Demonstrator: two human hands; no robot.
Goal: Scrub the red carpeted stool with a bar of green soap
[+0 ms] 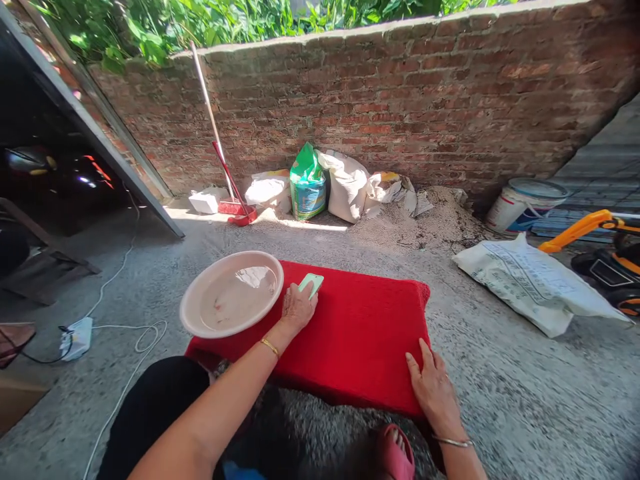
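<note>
A red cloth (360, 320) with a towel-like pile lies spread over a low stone slab. My left hand (299, 307) has its fingers closed round a pale green oblong block (312, 284) with rounded corners, pressed flat on the cloth. The block's underside is hidden, so its kind is unclear. On the cloth's right edge rests my right hand (434, 388), fingers stretched and apart, gripping nothing. A pale pink basin (189, 319) holding water stands on the left part of the slab, just beside my left hand.
By the brick wall (400, 113) stand a green sack (309, 190), white sacks (345, 187), a broom (210, 107) and a red dustpan (245, 217). A bucket (523, 203), white bag (530, 280) and toy digger (613, 260) are right. A power strip (77, 339) lies left.
</note>
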